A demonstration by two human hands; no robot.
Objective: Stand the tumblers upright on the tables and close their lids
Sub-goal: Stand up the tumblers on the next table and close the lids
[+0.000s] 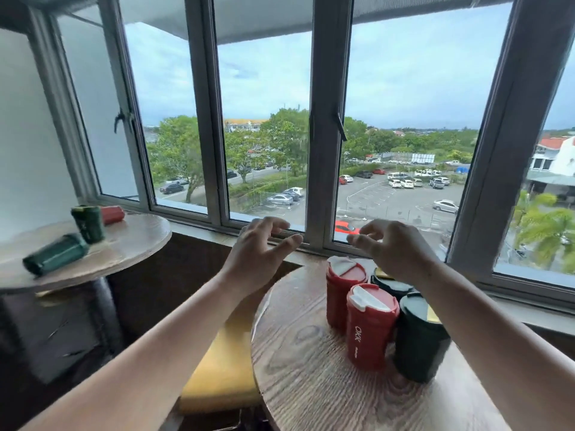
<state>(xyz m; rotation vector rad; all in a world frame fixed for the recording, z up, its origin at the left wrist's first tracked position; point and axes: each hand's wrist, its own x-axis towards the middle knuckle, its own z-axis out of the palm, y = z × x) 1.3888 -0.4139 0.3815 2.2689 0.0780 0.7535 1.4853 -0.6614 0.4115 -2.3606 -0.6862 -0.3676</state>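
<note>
The window [280,119] spans the whole far wall and serves as the reference. Directly below its right half stands a dark round wood-grain table [311,368]; below its left end, well apart, stands a paler round table [130,244]. Between the two, lower down, a yellow seat [224,368] is visible. On the dark table four tumblers stand upright in a tight cluster: the front green tumbler [420,340] farthest from the window, the front red tumbler [370,328] beside it with its white flip lid down, the rear red tumbler [340,290] nearer the window, and the rear green tumbler [390,284], partly hidden by the right forearm. On the pale table one green tumbler [56,255] lies on its side, a second green one [88,223] stands tilted, and a red tumbler [112,214] lies on its side nearest the window. The left hand [258,253] and right hand [395,250] hover above the sill line, fingers loosely curled and spread, grasping nothing.
</note>
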